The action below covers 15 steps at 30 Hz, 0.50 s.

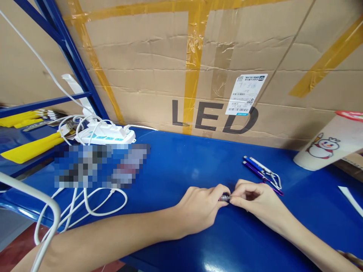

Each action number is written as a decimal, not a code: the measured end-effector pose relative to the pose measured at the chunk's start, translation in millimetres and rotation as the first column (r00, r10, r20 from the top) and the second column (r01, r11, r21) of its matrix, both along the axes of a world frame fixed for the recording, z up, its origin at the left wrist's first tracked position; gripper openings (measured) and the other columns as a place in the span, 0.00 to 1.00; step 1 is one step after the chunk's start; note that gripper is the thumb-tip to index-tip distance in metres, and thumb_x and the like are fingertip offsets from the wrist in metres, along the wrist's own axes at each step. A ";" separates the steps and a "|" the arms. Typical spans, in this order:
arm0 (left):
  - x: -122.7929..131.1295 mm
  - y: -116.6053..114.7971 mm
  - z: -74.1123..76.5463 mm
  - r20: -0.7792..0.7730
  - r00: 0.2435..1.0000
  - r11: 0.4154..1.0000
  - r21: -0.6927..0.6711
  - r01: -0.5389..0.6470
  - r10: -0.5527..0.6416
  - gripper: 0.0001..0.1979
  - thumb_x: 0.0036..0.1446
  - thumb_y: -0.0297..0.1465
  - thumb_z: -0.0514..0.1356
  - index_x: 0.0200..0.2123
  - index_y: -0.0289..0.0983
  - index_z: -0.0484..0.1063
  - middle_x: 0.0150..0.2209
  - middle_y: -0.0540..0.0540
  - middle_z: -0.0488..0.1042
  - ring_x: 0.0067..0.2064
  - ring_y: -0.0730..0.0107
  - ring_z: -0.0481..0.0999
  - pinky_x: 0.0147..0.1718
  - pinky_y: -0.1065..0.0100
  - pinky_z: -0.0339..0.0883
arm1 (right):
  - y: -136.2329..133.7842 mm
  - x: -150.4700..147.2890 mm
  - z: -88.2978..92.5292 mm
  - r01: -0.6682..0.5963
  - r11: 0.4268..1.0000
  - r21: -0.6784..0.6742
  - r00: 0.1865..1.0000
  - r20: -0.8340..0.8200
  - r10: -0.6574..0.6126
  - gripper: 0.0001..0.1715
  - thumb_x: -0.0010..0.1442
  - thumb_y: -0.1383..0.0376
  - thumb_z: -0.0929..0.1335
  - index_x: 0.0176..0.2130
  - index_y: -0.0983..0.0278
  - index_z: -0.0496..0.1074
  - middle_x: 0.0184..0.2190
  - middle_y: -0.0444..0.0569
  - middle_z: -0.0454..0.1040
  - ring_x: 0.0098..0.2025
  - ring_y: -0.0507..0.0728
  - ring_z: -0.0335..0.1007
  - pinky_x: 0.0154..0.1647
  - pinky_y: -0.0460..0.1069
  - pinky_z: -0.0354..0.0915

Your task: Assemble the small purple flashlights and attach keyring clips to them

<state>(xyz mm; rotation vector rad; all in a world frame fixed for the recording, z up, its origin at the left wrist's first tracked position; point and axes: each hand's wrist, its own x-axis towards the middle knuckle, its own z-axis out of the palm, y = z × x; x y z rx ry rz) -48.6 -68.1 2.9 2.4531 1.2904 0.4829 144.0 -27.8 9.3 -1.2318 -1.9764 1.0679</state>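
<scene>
My left hand is closed around a small cylindrical object, dark with reddish and silvery bits at its exposed end; most of it is hidden in my fingers. My right hand pinches at that same end, thumb against forefinger. Whatever sits between those fingertips is too small to name. Both hands are just above the blue table. Behind my right hand lie several slim carabiner-clip tubes in blue, silver and purple.
A big cardboard box marked LED stands along the back. At right, a drink cup leans. A white power strip and looping white cables occupy the left, beside blurred items and a blue metal rack with yellow packets.
</scene>
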 end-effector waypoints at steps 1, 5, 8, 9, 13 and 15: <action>0.0 -0.2 -0.5 -0.001 1.000 1.000 0.009 0.002 -0.002 0.09 0.67 0.34 0.46 0.47 0.40 0.61 0.40 0.50 0.78 0.38 0.65 0.79 0.30 0.71 0.64 | -0.1 -0.1 -0.2 0.002 1.000 -0.019 1.000 0.000 -0.002 0.19 0.46 0.52 0.73 0.19 0.65 0.74 0.19 0.43 0.65 0.20 0.47 0.55 0.21 0.44 0.57; 0.1 -0.6 -1.4 -0.003 1.000 1.000 0.029 -0.002 0.002 0.10 0.68 0.34 0.45 0.47 0.40 0.62 0.41 0.50 0.77 0.39 0.65 0.79 0.31 0.70 0.64 | -0.1 -0.1 -0.4 -0.004 0.998 -0.061 1.000 0.005 0.004 0.23 0.47 0.49 0.72 0.19 0.66 0.74 0.19 0.44 0.64 0.20 0.46 0.53 0.20 0.43 0.55; 0.6 0.3 0.5 0.009 1.000 1.000 0.012 -0.013 0.013 0.11 0.68 0.34 0.45 0.47 0.40 0.64 0.43 0.50 0.77 0.40 0.65 0.78 0.31 0.70 0.64 | -0.7 -1.2 0.5 -0.003 1.000 -0.024 1.000 0.010 0.004 0.25 0.49 0.47 0.71 0.19 0.66 0.73 0.19 0.44 0.65 0.20 0.46 0.55 0.20 0.43 0.56; 0.8 0.8 1.6 0.022 1.000 1.000 0.004 -0.022 0.022 0.11 0.68 0.34 0.45 0.46 0.41 0.64 0.43 0.51 0.77 0.40 0.65 0.78 0.32 0.70 0.64 | -1.2 -1.8 1.0 -0.002 1.000 0.006 1.000 0.008 0.002 0.25 0.49 0.47 0.71 0.19 0.66 0.73 0.20 0.45 0.66 0.20 0.47 0.56 0.20 0.43 0.57; 1.1 2.7 6.1 0.113 0.989 0.994 -0.056 -0.094 0.100 0.12 0.67 0.35 0.45 0.46 0.42 0.65 0.42 0.53 0.77 0.40 0.67 0.77 0.33 0.70 0.64 | -3.7 -4.3 4.1 0.061 0.978 0.198 0.998 -0.042 -0.053 0.23 0.48 0.47 0.72 0.25 0.65 0.76 0.23 0.47 0.69 0.19 0.47 0.58 0.18 0.44 0.59; 1.0 3.1 7.4 0.142 0.981 0.988 -0.095 -0.123 0.135 0.12 0.67 0.35 0.45 0.46 0.43 0.65 0.42 0.53 0.77 0.39 0.67 0.77 0.34 0.70 0.64 | -4.9 -4.7 5.8 0.093 0.950 0.298 0.994 -0.074 -0.075 0.22 0.49 0.48 0.72 0.29 0.64 0.78 0.24 0.48 0.70 0.18 0.47 0.59 0.17 0.44 0.59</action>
